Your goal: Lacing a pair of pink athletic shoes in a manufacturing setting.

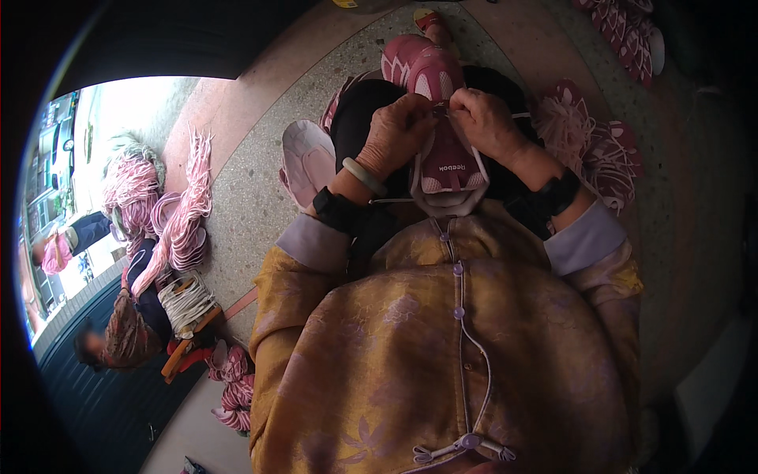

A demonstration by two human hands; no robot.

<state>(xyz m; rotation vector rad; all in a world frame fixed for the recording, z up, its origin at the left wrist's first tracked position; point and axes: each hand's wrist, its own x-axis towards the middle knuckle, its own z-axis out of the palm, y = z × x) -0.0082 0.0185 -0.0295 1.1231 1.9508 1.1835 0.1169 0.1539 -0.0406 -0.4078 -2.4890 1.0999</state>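
Note:
A pink and white shoe upper (447, 162) lies on my lap, toe part pointing away from me. My left hand (399, 134) and my right hand (483, 120) meet at its middle, fingers pinched together on the upper near a small seam or lace point. A pale bangle and a dark wristband sit on my left wrist, and a dark band is on my right wrist. What the fingertips hold besides the upper is too small to tell.
A white and pink shoe piece (306, 162) lies by my left knee. Pink shoe pieces (588, 146) are heaped on the floor at right, more (630, 35) at top right. Bundles of pink laces (183, 213) lie at left, beside another seated person (126, 324).

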